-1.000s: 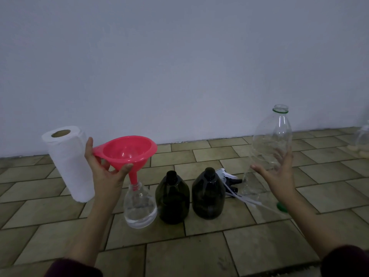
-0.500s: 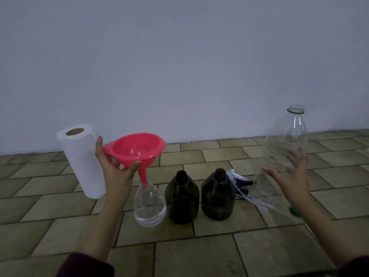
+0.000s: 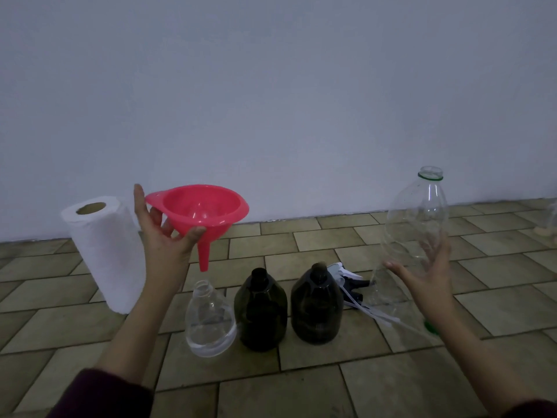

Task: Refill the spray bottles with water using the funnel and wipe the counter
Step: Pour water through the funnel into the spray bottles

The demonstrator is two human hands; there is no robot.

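Left hand up in the air, clamped on the pink funnel, thumb under the bowl, fingers behind the rim, spout hanging clear above the clear spray bottle. That bottle stands open-necked on the tiled worktop with a little water at the bottom. Plain pale wall behind, dim light. Right hand spread wide against the side of a tall clear plastic bottle; whether it grips it I cannot tell. Two dark spray bottles stand beside the clear one, with loose spray heads lying behind them. A paper towel roll stands upright at far left.
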